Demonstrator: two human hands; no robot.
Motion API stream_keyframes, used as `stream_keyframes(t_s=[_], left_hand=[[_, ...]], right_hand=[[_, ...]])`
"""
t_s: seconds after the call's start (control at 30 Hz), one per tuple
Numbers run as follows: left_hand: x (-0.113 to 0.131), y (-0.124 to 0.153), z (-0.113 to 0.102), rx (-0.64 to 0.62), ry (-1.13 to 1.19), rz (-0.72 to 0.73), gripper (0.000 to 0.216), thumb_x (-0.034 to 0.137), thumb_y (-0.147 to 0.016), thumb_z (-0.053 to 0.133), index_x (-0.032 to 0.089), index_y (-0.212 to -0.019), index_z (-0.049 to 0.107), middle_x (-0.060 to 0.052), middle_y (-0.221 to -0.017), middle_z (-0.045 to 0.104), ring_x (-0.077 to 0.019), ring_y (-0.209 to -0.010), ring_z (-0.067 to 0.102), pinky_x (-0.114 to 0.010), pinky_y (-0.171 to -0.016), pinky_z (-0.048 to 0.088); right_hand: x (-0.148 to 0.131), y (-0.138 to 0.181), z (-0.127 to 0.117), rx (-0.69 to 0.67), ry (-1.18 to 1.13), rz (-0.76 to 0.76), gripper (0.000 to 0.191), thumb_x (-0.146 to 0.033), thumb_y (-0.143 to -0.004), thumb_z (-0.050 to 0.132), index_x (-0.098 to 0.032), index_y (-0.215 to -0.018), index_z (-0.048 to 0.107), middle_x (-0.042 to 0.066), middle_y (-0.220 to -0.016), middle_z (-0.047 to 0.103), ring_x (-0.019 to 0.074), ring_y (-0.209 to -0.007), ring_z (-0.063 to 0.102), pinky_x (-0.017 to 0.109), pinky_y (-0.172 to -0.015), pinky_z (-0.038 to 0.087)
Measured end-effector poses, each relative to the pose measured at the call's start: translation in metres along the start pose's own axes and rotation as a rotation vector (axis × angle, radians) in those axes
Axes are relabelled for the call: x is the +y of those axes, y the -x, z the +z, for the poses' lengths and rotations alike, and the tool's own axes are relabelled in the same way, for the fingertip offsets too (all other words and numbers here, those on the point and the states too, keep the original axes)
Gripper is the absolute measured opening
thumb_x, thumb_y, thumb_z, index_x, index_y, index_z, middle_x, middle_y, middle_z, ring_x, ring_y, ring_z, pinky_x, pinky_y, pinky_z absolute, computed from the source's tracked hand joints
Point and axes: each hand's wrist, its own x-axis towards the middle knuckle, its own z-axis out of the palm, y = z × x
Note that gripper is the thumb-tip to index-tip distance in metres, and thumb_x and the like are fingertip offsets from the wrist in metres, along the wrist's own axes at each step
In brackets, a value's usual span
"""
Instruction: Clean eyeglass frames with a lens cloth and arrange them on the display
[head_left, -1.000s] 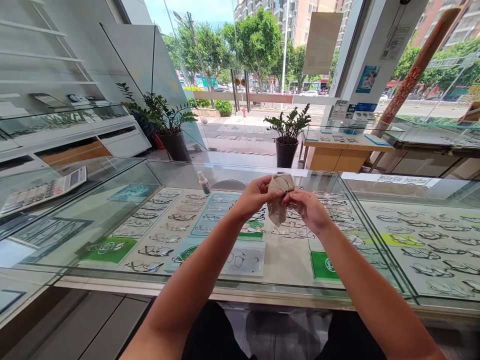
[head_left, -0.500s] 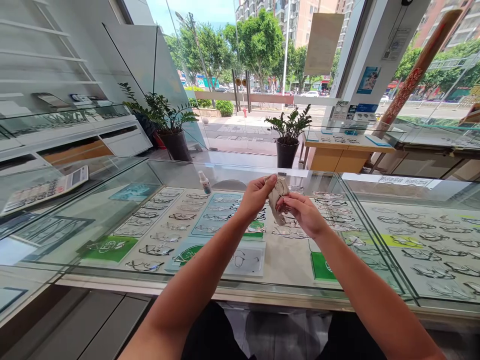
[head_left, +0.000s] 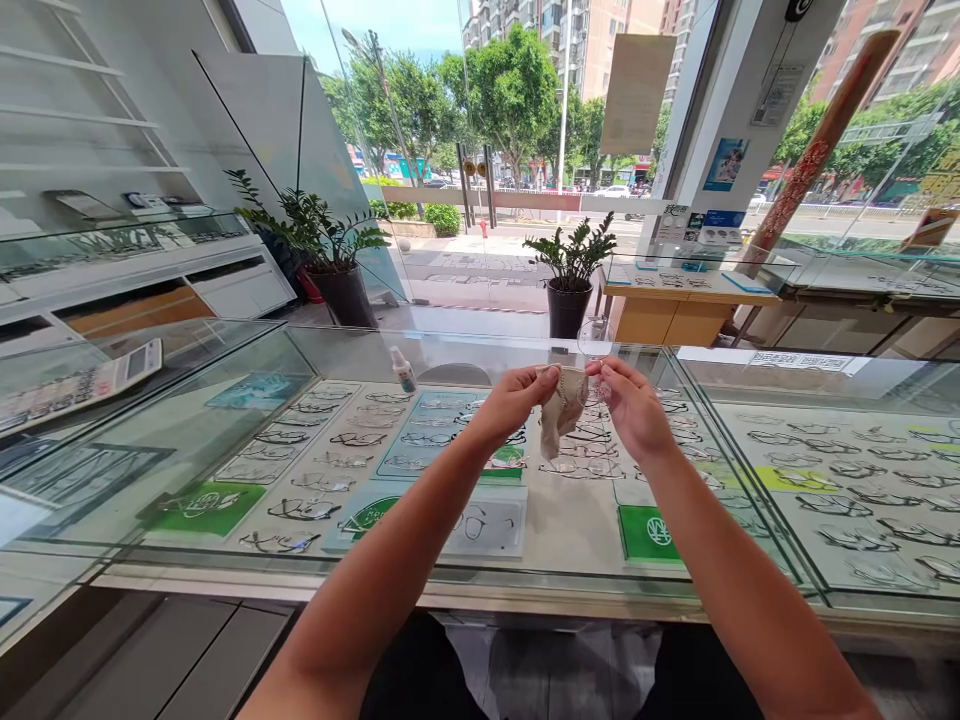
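Observation:
Both my hands are raised over a glass display counter [head_left: 225,420]. My left hand [head_left: 517,400] pinches the top corner of a small beige cleaning cloth [head_left: 561,415], which hangs down between the hands. My right hand [head_left: 634,405] is closed on a pair of thin clear glasses [head_left: 595,345]; one round lens sticks up above the fingers, and the cloth touches the frame. Under the glass lie rows of spectacle frames [head_left: 330,440] on trays with green cards.
A small white spray bottle [head_left: 404,370] stands on the counter to the left of my hands. A calculator [head_left: 105,378] lies on the left counter. Two potted plants [head_left: 337,250] [head_left: 570,275] stand on the floor behind. A wooden desk [head_left: 690,300] is at the right.
The cloth was bunched around the glasses between both hands. Now the hands have drawn slightly apart, the cloth hangs loose from the left hand and a lens shows above the right hand.

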Motion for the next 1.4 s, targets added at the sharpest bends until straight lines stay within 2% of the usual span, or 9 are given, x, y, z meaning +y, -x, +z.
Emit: stream_keyframes(t_s=[0.13,0.3,0.5,0.6,0.83,1.07,1.2,1.4], left_hand=[[0.001,0.003,0.004,-0.097,0.027,-0.027,0.060,0.071,-0.091,0.075,0.015,-0.072,0.060,0.004,-0.065,0.046,-0.0096,-0.064,0.038,-0.027,-0.065,0.031],[-0.004,0.004,0.005,-0.167,0.090,-0.078,0.056,0.069,-0.092,0.075,0.013,-0.090,0.072,-0.001,-0.076,0.061,-0.0127,-0.072,0.051,-0.029,-0.074,0.041],[-0.014,0.005,0.008,-0.161,0.113,-0.107,0.053,0.066,-0.095,0.074,0.013,-0.099,0.077,-0.004,-0.082,0.068,-0.0146,-0.077,0.058,-0.029,-0.077,0.043],[-0.014,0.006,0.012,-0.119,0.133,-0.114,0.053,0.066,-0.093,0.076,0.014,-0.102,0.080,-0.005,-0.084,0.071,-0.0155,-0.080,0.061,-0.029,-0.078,0.045],[-0.009,0.009,0.015,-0.103,0.133,-0.091,0.052,0.064,-0.088,0.082,0.013,-0.093,0.079,-0.005,-0.080,0.071,-0.0154,-0.076,0.061,-0.028,-0.074,0.045],[-0.003,0.010,0.013,-0.169,0.114,-0.062,0.046,0.058,-0.087,0.085,0.014,-0.101,0.081,-0.006,-0.092,0.075,-0.0166,-0.083,0.064,-0.029,-0.081,0.048],[0.001,0.011,0.010,-0.226,0.112,-0.088,0.045,0.051,-0.083,0.091,0.013,-0.106,0.081,-0.006,-0.091,0.074,-0.0159,-0.082,0.064,-0.028,-0.079,0.049],[-0.001,0.011,0.016,-0.167,0.157,-0.069,0.045,0.044,-0.078,0.096,0.012,-0.105,0.081,-0.006,-0.093,0.073,-0.0146,-0.082,0.063,-0.026,-0.075,0.050]], right_hand=[[0.001,0.001,0.001,-0.004,-0.010,0.020,0.018,-0.048,-0.089,0.082,-0.031,-0.093,0.085,0.002,-0.102,0.073,0.0194,-0.091,0.058,0.033,-0.081,0.049],[0.003,0.002,0.004,0.007,-0.069,0.049,0.022,-0.051,-0.086,0.086,-0.030,-0.095,0.085,0.001,-0.099,0.074,0.0171,-0.084,0.058,0.030,-0.076,0.049],[0.002,0.005,0.010,-0.022,-0.143,0.127,0.028,-0.054,-0.083,0.090,-0.029,-0.093,0.085,0.000,-0.094,0.073,0.0151,-0.079,0.059,0.028,-0.072,0.051],[0.001,0.006,0.012,-0.038,-0.161,0.180,0.031,-0.055,-0.080,0.092,-0.028,-0.094,0.085,0.000,-0.095,0.074,0.0147,-0.079,0.060,0.028,-0.071,0.052],[0.000,0.006,0.013,-0.043,-0.194,0.211,0.032,-0.054,-0.078,0.093,-0.026,-0.092,0.086,0.001,-0.091,0.074,0.0143,-0.078,0.061,0.026,-0.070,0.052],[-0.001,0.006,0.015,-0.029,-0.220,0.213,0.024,-0.048,-0.080,0.090,-0.026,-0.085,0.084,0.004,-0.109,0.079,0.0205,-0.100,0.068,0.028,-0.083,0.058],[0.000,0.006,0.015,-0.027,-0.264,0.255,0.025,-0.048,-0.080,0.091,-0.025,-0.085,0.083,0.004,-0.112,0.081,0.0187,-0.094,0.068,0.028,-0.077,0.058],[0.006,0.006,0.013,-0.037,-0.253,0.242,0.027,-0.051,-0.081,0.089,-0.027,-0.088,0.080,0.005,-0.115,0.082,0.0221,-0.097,0.072,0.033,-0.079,0.061]])
